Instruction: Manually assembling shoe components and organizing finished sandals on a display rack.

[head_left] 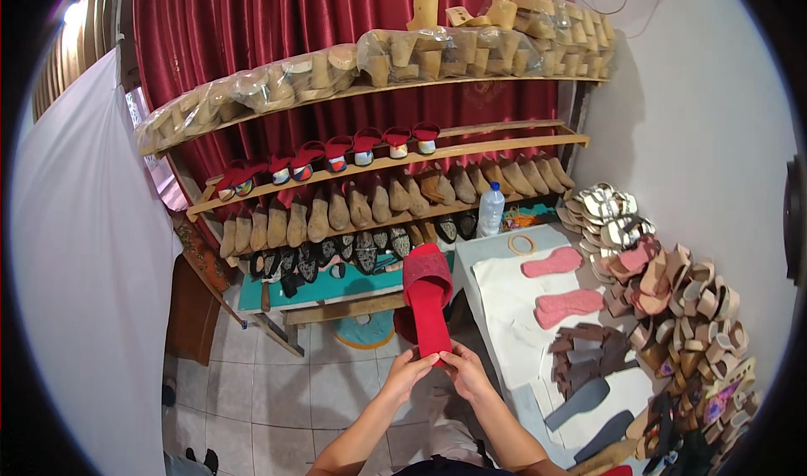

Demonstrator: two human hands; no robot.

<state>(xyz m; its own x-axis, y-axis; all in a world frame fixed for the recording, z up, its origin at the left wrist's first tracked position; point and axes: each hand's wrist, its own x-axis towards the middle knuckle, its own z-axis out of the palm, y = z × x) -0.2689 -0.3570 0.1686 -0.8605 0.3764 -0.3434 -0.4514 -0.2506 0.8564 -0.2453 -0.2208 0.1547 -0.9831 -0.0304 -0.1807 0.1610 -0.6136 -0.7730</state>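
Note:
A red slide sandal (432, 316) with a wide strap is held out in front of me, its toe pointing away toward the shelves. My left hand (408, 373) grips the heel end from the left, thumb on top of the insole. From the other side my right hand (464, 368) pinches the same heel end, so the two thumbs nearly meet. The fingers beneath the sole are mostly hidden. A darker red shape (405, 325) shows just left of the sandal; I cannot tell what it is.
A rack ahead carries wooden shoe lasts (318, 215), red-strapped sandals (338, 152) and bagged heels (294, 81). On the right table (496, 308) lie pink insoles (570, 308), dark grey soles (577, 403) and a plastic bottle (491, 211). Sandals (685, 308) are piled by the wall.

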